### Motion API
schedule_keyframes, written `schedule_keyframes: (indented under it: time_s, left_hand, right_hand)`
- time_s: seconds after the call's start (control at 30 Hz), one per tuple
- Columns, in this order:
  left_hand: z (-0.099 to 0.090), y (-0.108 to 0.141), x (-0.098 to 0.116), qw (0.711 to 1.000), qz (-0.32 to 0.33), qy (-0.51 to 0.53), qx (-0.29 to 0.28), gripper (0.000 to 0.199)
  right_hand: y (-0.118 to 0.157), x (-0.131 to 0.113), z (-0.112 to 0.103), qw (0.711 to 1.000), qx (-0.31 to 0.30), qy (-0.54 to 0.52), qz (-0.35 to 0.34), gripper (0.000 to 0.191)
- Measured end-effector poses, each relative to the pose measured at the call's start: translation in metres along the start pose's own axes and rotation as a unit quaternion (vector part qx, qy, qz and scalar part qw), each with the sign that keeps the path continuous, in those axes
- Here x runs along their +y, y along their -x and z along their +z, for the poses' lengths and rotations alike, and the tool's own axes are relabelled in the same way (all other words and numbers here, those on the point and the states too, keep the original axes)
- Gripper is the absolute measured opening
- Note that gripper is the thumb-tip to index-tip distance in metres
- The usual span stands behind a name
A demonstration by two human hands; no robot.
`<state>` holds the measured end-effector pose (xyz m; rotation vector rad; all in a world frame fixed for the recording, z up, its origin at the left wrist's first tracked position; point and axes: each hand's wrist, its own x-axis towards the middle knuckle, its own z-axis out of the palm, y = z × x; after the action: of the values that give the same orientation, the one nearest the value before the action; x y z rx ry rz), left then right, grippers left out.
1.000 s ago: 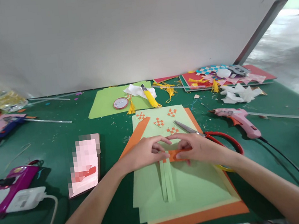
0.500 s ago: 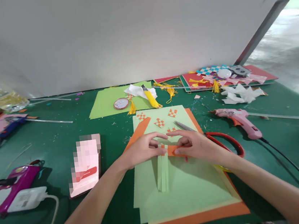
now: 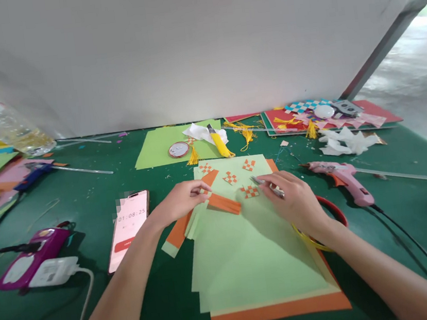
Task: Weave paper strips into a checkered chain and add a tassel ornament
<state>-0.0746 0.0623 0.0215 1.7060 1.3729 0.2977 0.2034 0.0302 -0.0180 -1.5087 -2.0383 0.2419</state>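
Orange and slim, the paper strip is pinched by the fingers of your left hand, over pale green sheets near the front edge of the bench. Your right hand has its fingers clamped on the scissors; a pink glue gun lies further right.

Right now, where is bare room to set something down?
Bare tabletop lies between phone and blue glue gun, also right of the pink glue gun's cord. Crowded: the pale-green paper's far end, with woven pieces and orange strips.
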Motion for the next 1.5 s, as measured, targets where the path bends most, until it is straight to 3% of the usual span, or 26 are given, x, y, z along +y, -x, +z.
schedule_keyframes:
  time_s: [0.13, 0.27, 0.4, 0.6, 0.73, 0.83, 0.87, 0.9, 1.03, 1.17, 1.4, 1.5]
  left_hand:
    - [-0.016, 0.005, 0.001, 0.994, -0.009, -0.1, -0.038, 0.029]
    - [-0.029, 0.002, 0.005, 0.975, -0.013, -0.216, -0.041, 0.027]
    - [-0.031, -0.006, 0.007, 0.961, -0.012, -0.272, -0.044, 0.025]
    - [-0.018, -0.002, 0.014, 0.938, -0.022, -0.345, 0.01, 0.025]
    - [0.0, 0.004, 0.033, 0.907, -0.009, -0.416, 0.06, 0.023]
    - [0.019, -0.003, 0.049, 0.886, 0.029, -0.453, 0.094, 0.023]
    - [0.026, -0.008, 0.052, 0.873, 0.084, -0.469, 0.106, 0.024]
    - [0.033, -0.015, 0.054, 0.861, 0.148, -0.475, 0.101, 0.024]
    - [0.055, -0.045, 0.051, 0.856, 0.206, -0.468, 0.078, 0.035]
    - [0.063, -0.057, 0.048, 0.855, 0.23, -0.462, 0.062, 0.044]
    - [0.056, -0.057, 0.042, 0.86, 0.21, -0.459, 0.073, 0.059]
    - [0.052, -0.057, 0.039, 0.869, 0.201, -0.44, 0.101, 0.058]
  right_hand:
    - [-0.003, 0.01, -0.001, 0.987, -0.044, 0.151, -0.032, 0.032]
    - [-0.002, 0.009, 0.0, 0.975, -0.094, 0.198, -0.022, 0.034]
    - [-0.001, 0.008, -0.001, 0.969, -0.115, 0.218, -0.001, 0.034]
    - [-0.002, 0.013, -0.015, 0.959, -0.156, 0.237, 0.023, 0.043]
    - [-0.003, 0.014, -0.024, 0.95, -0.174, 0.249, 0.066, 0.041]
    - [-0.003, 0.015, -0.027, 0.94, -0.167, 0.282, 0.092, 0.032]
    - [-0.003, 0.015, -0.028, 0.938, -0.158, 0.294, 0.095, 0.029]
    - [-0.003, 0.015, -0.028, 0.938, -0.144, 0.303, 0.087, 0.028]
    - [-0.005, 0.012, -0.021, 0.96, -0.085, 0.26, -0.059, 0.03]
    - [-0.004, 0.006, -0.006, 0.958, -0.121, 0.168, -0.199, 0.03]
    - [-0.004, 0.006, 0.004, 0.959, -0.115, 0.139, -0.217, 0.028]
    - [-0.004, 0.008, 0.005, 0.976, -0.104, 0.082, -0.175, 0.028]
